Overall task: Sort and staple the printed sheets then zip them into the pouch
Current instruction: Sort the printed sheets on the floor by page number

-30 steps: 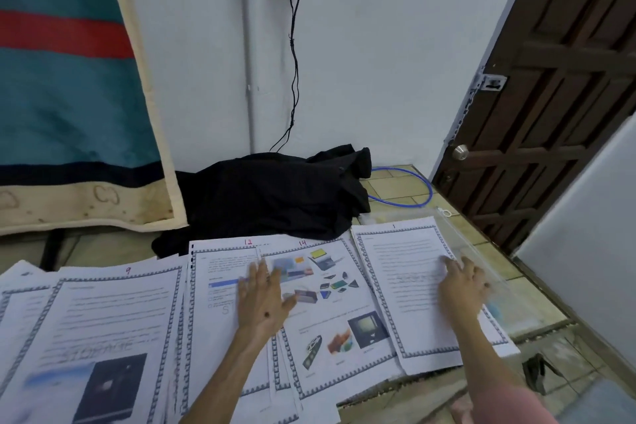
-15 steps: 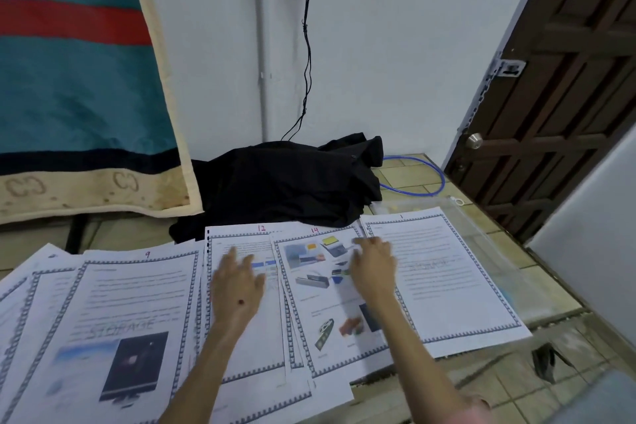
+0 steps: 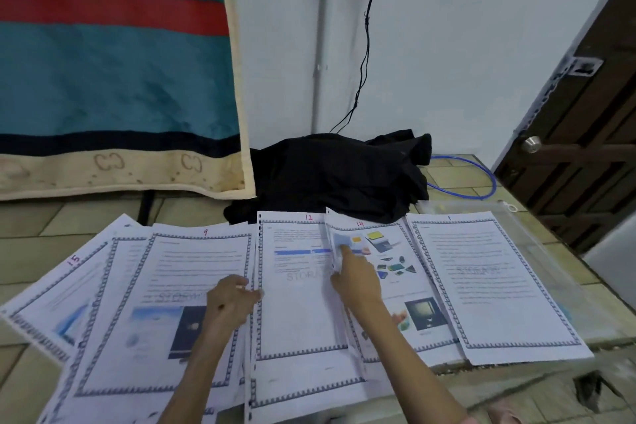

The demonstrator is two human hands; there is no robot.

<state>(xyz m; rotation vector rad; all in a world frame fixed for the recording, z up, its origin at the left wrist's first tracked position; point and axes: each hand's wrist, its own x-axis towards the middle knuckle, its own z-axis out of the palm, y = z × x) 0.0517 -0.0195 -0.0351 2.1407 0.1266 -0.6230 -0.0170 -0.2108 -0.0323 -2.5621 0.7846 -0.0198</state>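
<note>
Fingers (image 3: 339,253) of the right hand (image 3: 358,280) are lying extended and close together, the index tip pressing the upper left corner of sheet 14 (image 3: 395,272), whose left edge is lifting slightly off sheet 12 (image 3: 296,289). Whether the thumb is pinching that edge cannot be told. Fingers (image 3: 246,291) of the left hand (image 3: 229,301) are lying loosely curled, resting on the right border of sheet 9 (image 3: 182,279), just beside sheet 12; whether they are gripping an edge cannot be told.

Head view: the printed sheets are lying fanned across the tiled floor (image 3: 51,220), overlapping one another. Taking the right hand as centre, sheet 1 (image 3: 488,282) is lying at 3 o'clock, touching sheet 14; sheet 12 is lying at 9 o'clock; sheet 9 is lying farther toward 9 o'clock under the left hand; sheet 15 (image 3: 65,289) is lying at the far 9 o'clock end, tilted. A clear zip pouch (image 3: 516,210) is showing at 1 o'clock, partly beneath sheet 1. A black garment (image 3: 337,172) is lying heaped at 12 o'clock against the wall, with a blue cable (image 3: 481,182) looping at 2 o'clock. A teal and red hanging cloth (image 3: 113,55) is occupying 10 o'clock, and a dark wooden door (image 3: 585,134) is standing at 2 o'clock.
</note>
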